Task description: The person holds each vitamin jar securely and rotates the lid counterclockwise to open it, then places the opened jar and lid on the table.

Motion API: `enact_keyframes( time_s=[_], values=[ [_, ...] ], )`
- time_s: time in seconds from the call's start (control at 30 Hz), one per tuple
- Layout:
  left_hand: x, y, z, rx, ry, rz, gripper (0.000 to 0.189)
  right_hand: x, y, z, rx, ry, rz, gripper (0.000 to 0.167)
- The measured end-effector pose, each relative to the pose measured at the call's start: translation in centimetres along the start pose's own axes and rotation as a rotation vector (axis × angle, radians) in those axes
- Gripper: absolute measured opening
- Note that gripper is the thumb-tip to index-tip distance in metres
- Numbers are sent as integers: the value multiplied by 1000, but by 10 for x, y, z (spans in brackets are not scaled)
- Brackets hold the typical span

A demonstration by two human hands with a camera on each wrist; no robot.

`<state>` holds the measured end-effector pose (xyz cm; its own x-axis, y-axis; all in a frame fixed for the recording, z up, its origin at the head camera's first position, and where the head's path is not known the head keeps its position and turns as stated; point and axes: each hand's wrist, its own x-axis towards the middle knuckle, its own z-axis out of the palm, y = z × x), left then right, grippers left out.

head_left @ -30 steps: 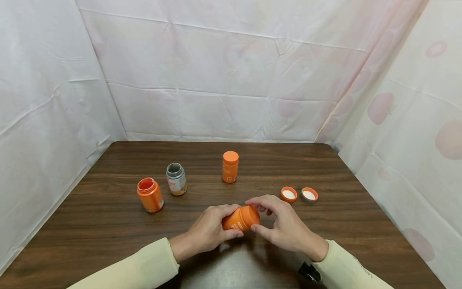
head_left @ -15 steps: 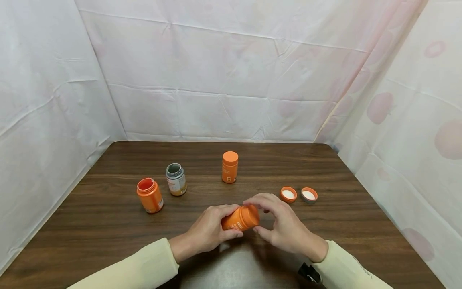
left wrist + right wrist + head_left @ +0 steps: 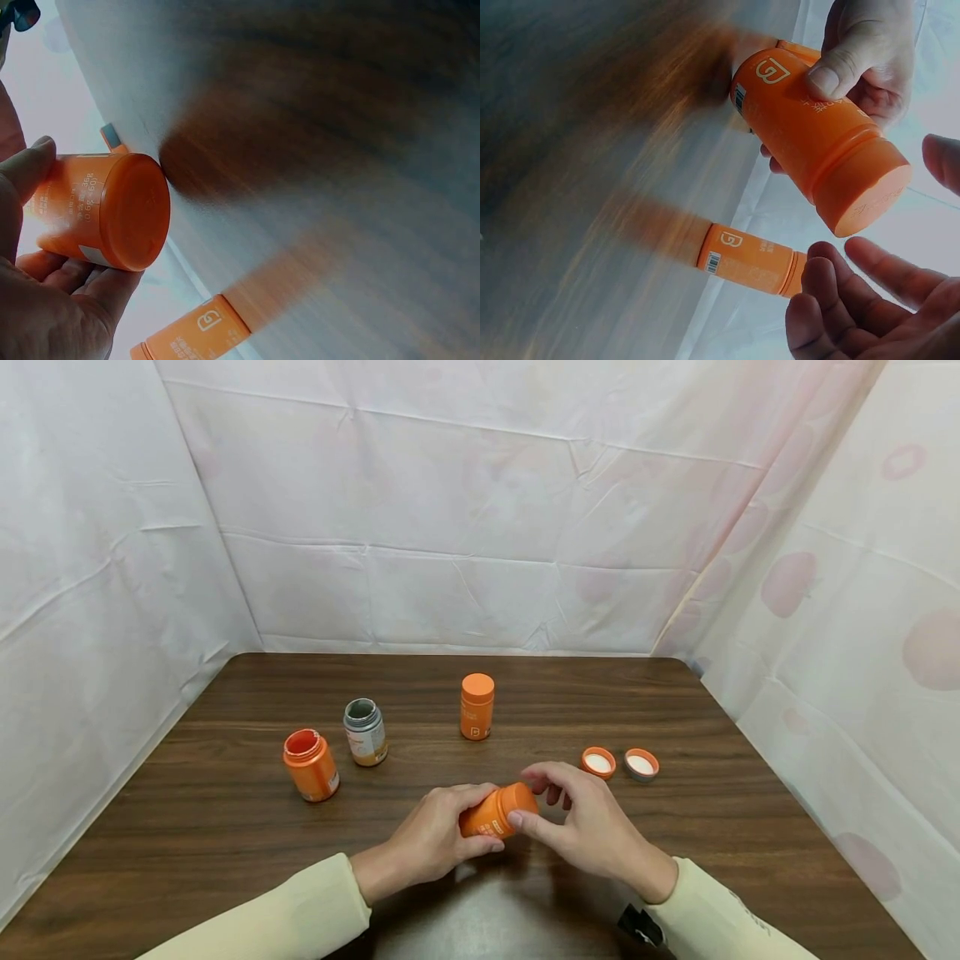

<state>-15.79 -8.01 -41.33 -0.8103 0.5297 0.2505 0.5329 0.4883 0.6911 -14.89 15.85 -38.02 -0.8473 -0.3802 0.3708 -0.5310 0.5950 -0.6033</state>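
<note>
My left hand [image 3: 435, 832] grips an orange bottle [image 3: 483, 817] round its body, tilted above the table with its lid toward the right. The lid [image 3: 864, 187] sits on the bottle in the right wrist view. Close beside that lid, my right hand [image 3: 588, 822] holds its thumb and loosely bent fingers apart. A gap shows between those fingers and the lid in the right wrist view. The bottle's base [image 3: 136, 212] faces the left wrist camera. A second lidded orange bottle [image 3: 477, 708] stands upright farther back.
An uncapped orange bottle [image 3: 311, 768] and an uncapped grey bottle [image 3: 367, 739] stand at the left of the dark wooden table [image 3: 225, 877]. Two removed lids, one orange [image 3: 597, 763] and one grey-sided [image 3: 641, 765], lie inside-up at the right. White sheeting [image 3: 450, 510] surrounds the table.
My right hand's fingers have come off the lid and drawn back slightly to the right, while its thumb has shifted up. The left hand keeps its grip on the bottle, nearly still.
</note>
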Motion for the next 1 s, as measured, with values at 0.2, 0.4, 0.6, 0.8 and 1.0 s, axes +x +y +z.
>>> enact_keyframes(
  time_s=[0.2, 0.4, 0.6, 0.8, 1.0],
  values=[
    [0, 1, -1, -7, 0, -3, 46, 0, -3, -2, -10, -40, 96, 37],
    [-1, 1, -1, -19, -8, -6, 45, 1, -4, -2, -8, -64, 124, 38],
    [-1, 2, -1, -24, -12, -9, 47, 1, -4, -1, -3, -68, 114, 38],
    [0, 1, -1, -27, -13, -11, 47, 1, -3, -1, -2, -64, 107, 37],
    [0, 2, -2, -38, -22, -15, 45, 0, -2, -2, 1, -58, 46, 35]
  ],
)
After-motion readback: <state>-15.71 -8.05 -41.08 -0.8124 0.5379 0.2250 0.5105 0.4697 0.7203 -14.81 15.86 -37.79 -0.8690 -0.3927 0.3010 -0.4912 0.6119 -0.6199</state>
